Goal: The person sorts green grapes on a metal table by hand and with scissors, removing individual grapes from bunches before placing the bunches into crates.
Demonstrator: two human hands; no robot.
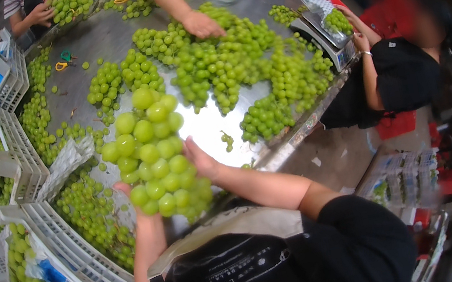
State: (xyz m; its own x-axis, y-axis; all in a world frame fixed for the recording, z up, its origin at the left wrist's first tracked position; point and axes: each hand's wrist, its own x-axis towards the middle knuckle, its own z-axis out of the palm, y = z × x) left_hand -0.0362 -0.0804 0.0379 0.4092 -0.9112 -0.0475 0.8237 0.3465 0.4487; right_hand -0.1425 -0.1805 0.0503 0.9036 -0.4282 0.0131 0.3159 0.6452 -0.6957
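A large bunch of green grapes point(154, 156) is held up close in front of me, above the near edge of a steel table point(205, 123). My left hand point(136, 206) supports the bunch from below on its left side, mostly hidden by the fruit. My right hand point(199, 160) cups its right side with the fingers pressed against the grapes. Both hands hold the same bunch.
Many more green grape bunches point(236, 61) lie across the table. White plastic crates point(22, 157) with grapes line the left side. Another person's hand point(201, 25) reaches into the pile from the far side; a person in black point(400, 76) stands right by a scale point(328, 34). Scissors point(64, 59) lie at the back left.
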